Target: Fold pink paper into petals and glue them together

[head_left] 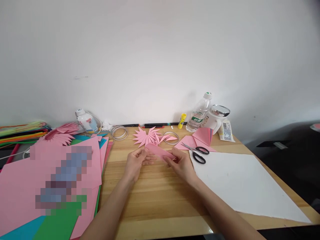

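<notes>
Between my two hands a pink paper strip [158,151] is held above the wooden table. My left hand [137,161] pinches its left end, and my right hand [180,163] grips its right end between thumb and fingers. Just behind the strip lies a pink folded-paper fan shape [146,136] with pointed tips. Smaller pink folded pieces [166,137] rest beside it, near a roll of tape [173,137]. To the right of my right hand are scissors [199,154] with black handles, lying partly on pink paper [186,142].
Coloured paper sheets [95,166] cover the left side, with another pink fan [60,135] behind. A white board [240,180] lies at right. Along the wall stand a glue stick [182,121], a water bottle [198,115], a mug [215,119] and a white bottle [86,120]; another tape roll [119,132] lies left.
</notes>
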{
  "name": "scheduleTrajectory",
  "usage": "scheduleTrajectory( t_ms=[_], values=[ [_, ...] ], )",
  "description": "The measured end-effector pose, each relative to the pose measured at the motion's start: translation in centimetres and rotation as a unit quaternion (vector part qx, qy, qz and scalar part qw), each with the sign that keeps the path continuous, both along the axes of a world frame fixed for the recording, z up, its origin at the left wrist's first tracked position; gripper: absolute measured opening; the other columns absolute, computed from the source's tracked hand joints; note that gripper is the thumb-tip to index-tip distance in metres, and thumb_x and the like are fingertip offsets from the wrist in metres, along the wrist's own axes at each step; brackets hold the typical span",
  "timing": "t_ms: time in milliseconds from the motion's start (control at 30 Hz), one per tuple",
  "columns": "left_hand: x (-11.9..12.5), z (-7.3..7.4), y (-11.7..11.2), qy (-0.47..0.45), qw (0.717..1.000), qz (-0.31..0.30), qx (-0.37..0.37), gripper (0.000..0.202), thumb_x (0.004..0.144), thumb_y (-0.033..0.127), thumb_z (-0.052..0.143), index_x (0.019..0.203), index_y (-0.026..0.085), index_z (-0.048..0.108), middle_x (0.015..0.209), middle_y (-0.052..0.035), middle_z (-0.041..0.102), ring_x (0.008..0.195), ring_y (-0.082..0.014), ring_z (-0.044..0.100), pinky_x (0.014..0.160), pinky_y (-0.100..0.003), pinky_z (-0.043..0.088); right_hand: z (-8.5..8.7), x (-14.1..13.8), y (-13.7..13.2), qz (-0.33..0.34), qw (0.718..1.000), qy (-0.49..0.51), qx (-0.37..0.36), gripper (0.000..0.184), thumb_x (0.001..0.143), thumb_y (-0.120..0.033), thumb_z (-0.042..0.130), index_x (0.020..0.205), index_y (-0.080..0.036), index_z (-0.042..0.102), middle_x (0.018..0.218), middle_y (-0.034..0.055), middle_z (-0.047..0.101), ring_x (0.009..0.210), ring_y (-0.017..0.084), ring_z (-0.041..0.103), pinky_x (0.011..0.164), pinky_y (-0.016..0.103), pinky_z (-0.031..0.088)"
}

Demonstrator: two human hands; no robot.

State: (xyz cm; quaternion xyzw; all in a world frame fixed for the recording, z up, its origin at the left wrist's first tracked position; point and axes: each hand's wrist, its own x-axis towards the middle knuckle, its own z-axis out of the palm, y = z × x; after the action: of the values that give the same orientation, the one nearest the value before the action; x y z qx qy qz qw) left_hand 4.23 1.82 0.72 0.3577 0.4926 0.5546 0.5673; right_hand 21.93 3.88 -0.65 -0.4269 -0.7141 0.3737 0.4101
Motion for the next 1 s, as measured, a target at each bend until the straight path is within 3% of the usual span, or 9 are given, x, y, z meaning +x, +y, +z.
scheduleTrajectory(
  t_ms=[133, 200, 300, 500, 667, 867, 1000],
  values=[
    [0.7, -0.2, -0.3, -0.019, 0.999, -0.032, 0.002, 0.049, 0.062, 0.047, 0.071, 0.094, 0.011, 0.060, 0.090, -0.0150, 0.069, 0.083, -0.0269, 0.067, 0.059, -0.031, 0.054, -0.5, -0.7, -0.6, -0.042, 0.988, -0.068, 0.129, 0.028, 0.088, -0.024, 0.038, 0.098, -0.018, 0.064, 0.087, 0.0095, 0.053, 0.073, 0.019, 0.056, 0.061, 0.031, 0.049],
    [1.0, -0.4, -0.4, -0.023, 0.999, -0.043, 0.013, 0.054, 0.059, 0.045, 0.074, 0.099, 0.011, 0.058, 0.092, -0.0143, 0.069, 0.088, -0.0282, 0.065, 0.062, -0.033, 0.055, -0.7, -0.9, -0.8, -0.032, 0.978, -0.102, 0.177, 0.031, 0.088, -0.019, 0.037, 0.108, -0.019, 0.060, 0.097, 0.0121, 0.052, 0.084, 0.021, 0.057, 0.070, 0.035, 0.050],
    [1.0, -0.4, -0.3, -0.016, 0.999, -0.037, 0.019, 0.048, 0.061, 0.040, 0.074, 0.095, 0.011, 0.059, 0.093, -0.0130, 0.069, 0.088, -0.0271, 0.065, 0.065, -0.034, 0.055, -1.0, -1.0, -1.0, 0.014, 0.975, -0.112, 0.193, 0.033, 0.087, -0.020, 0.043, 0.118, -0.021, 0.054, 0.106, 0.0130, 0.050, 0.094, 0.022, 0.056, 0.078, 0.036, 0.050],
    [0.5, -0.2, 0.0, -0.019, 0.999, -0.025, 0.031, 0.050, 0.063, 0.036, 0.072, 0.104, 0.013, 0.056, 0.095, -0.0116, 0.068, 0.084, -0.0255, 0.065, 0.063, -0.033, 0.055, -0.7, -1.0, -1.0, 0.057, 0.987, -0.044, 0.145, 0.039, 0.082, -0.032, 0.056, 0.120, -0.020, 0.053, 0.110, 0.0126, 0.053, 0.100, 0.022, 0.054, 0.086, 0.037, 0.048],
    [0.6, -0.5, -0.1, -0.002, 0.998, -0.011, 0.054, 0.044, 0.064, 0.036, 0.072, 0.099, 0.013, 0.058, 0.085, -0.0073, 0.068, 0.076, -0.0220, 0.066, 0.058, -0.029, 0.054, -0.5, -1.0, -0.8, 0.054, 0.996, 0.044, 0.055, 0.033, 0.079, -0.036, 0.060, 0.109, -0.022, 0.060, 0.107, 0.0100, 0.057, 0.098, 0.021, 0.056, 0.084, 0.037, 0.049],
    [0.5, -0.6, -0.1, 0.021, 0.998, 0.000, 0.060, 0.038, 0.061, 0.037, 0.073, 0.087, 0.014, 0.059, 0.083, -0.0053, 0.066, 0.072, -0.0198, 0.064, 0.056, -0.029, 0.054, -0.2, -1.2, -0.9, 0.102, 0.984, 0.129, -0.065, 0.035, 0.079, -0.036, 0.060, 0.112, -0.023, 0.059, 0.107, 0.0083, 0.061, 0.094, 0.021, 0.060, 0.083, 0.037, 0.051],
    [0.5, -0.5, -0.1, 0.053, 0.996, 0.002, 0.073, 0.035, 0.061, 0.036, 0.073, 0.084, 0.014, 0.059, 0.082, -0.0046, 0.065, 0.073, -0.0192, 0.064, 0.058, -0.028, 0.053, 0.0, -1.2, -1.0, 0.105, 0.981, 0.137, -0.084, 0.033, 0.080, -0.034, 0.059, 0.110, -0.023, 0.060, 0.108, 0.0071, 0.061, 0.096, 0.021, 0.059, 0.084, 0.037, 0.050]
  ],
)
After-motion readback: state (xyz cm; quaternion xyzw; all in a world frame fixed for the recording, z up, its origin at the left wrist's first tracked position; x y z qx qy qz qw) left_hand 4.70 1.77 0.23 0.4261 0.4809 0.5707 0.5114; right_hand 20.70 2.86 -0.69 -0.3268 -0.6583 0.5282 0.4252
